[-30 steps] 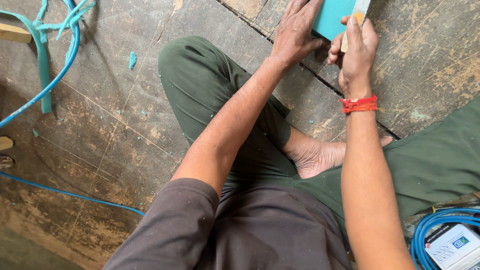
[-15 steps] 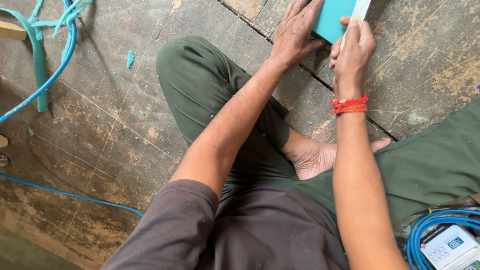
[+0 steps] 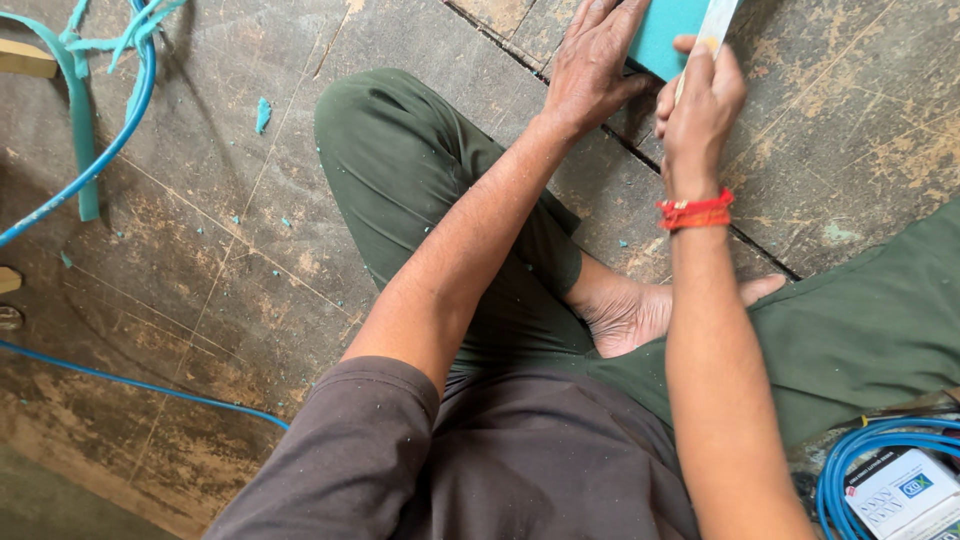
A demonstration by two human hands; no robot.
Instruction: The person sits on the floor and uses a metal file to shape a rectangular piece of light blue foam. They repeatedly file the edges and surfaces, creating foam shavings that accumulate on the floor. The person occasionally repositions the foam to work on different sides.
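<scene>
- Head view: the teal sheet [image 3: 668,35] and the pale blade-like tool [image 3: 716,25] are both cut off by the top edge, so it's hard to tell what they are.
- Left hand [image 3: 593,62] lies flat, pressing the sheet on the floor [image 3: 250,260]; right hand [image 3: 700,100] is closed round the tool, right beside it.
- Blue hose [image 3: 130,95], teal scraps [image 3: 262,113], coiled blue cable [image 3: 870,450] lie around.

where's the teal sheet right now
In the head view the teal sheet lies on the floor at the top edge, right of centre, pinned under the left hand, with the right hand holding a pale flat tool against its right edge.
</scene>
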